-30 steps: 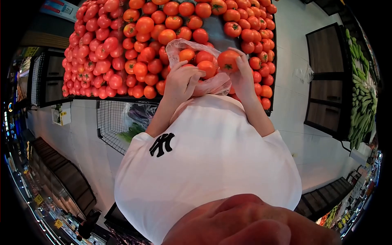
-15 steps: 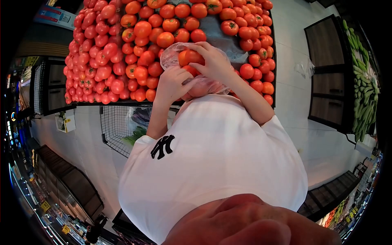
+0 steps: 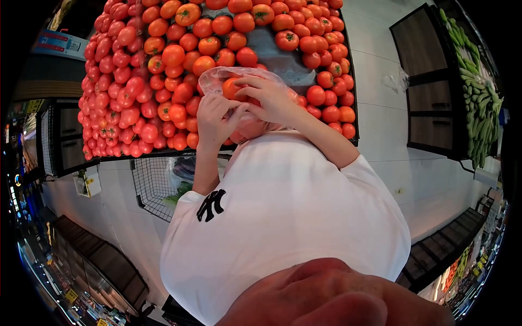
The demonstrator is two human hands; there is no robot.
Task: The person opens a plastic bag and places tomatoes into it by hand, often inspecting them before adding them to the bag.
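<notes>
A clear plastic bag (image 3: 209, 81) with tomatoes in it hangs in front of my white shirt, its mouth spread toward the tomato display. My left hand (image 3: 215, 119) is closed on the near left side of the bag, fingertips pinched together. Over the bag's mouth, my right hand (image 3: 267, 100) curls its fingers on a tomato (image 3: 230, 88); its grip is partly hidden. More tomatoes show through the plastic low in the bag, close to my shirt.
Beyond the bag stands a display of red tomatoes (image 3: 222, 25), with pinker tomatoes (image 3: 117, 87) on its left. Bare grey liner (image 3: 277, 57) shows between the rows. A wire shopping cart (image 3: 155, 187) with greens is at my left. Green vegetables (image 3: 481, 108) lie on a right-hand stand.
The view has shifted, so the display sits farther left. My right fingers have moved left over the tomato in the bag's mouth, closer to my left hand, which keeps its pinch.
</notes>
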